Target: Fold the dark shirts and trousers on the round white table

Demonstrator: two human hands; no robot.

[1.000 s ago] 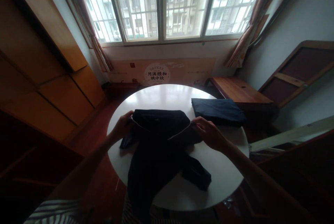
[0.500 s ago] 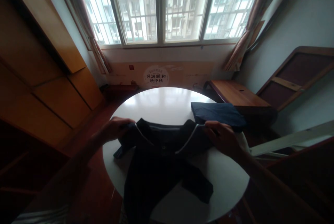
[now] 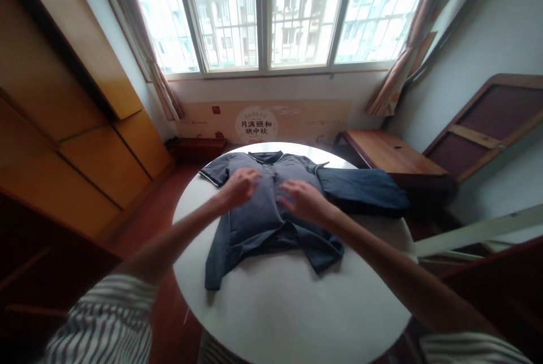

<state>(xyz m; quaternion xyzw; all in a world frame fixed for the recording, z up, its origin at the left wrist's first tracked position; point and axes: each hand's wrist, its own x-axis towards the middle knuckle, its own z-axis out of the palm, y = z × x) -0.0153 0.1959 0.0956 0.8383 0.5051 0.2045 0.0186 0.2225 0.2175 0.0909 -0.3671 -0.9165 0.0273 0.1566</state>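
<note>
A dark grey-blue short-sleeved polo shirt [image 3: 265,208] with white trim lies spread on the round white table [image 3: 297,307], collar toward the window. Its bottom edge is rumpled, with two corners splayed toward me. My left hand [image 3: 242,187] hovers over the left chest of the shirt, slightly blurred, fingers loosely bent and apart, holding nothing. Over the right half is my right hand [image 3: 302,198], also blurred, its fingers spread and free of cloth. A folded dark blue garment [image 3: 365,189] rests at the table's right edge, touching the right sleeve.
Behind the table, a low wooden table [image 3: 390,151] stands at the right beside a leaning wooden-framed panel [image 3: 470,126]. Yellow-brown cabinets [image 3: 102,160] line the left. A pale rail [image 3: 479,231] runs along the right, close to the table's edge.
Both hands have let go of the polo shirt's shoulders and moved inward. The shirt, held up by its collar area before, now lies flatter and farther back on the table.
</note>
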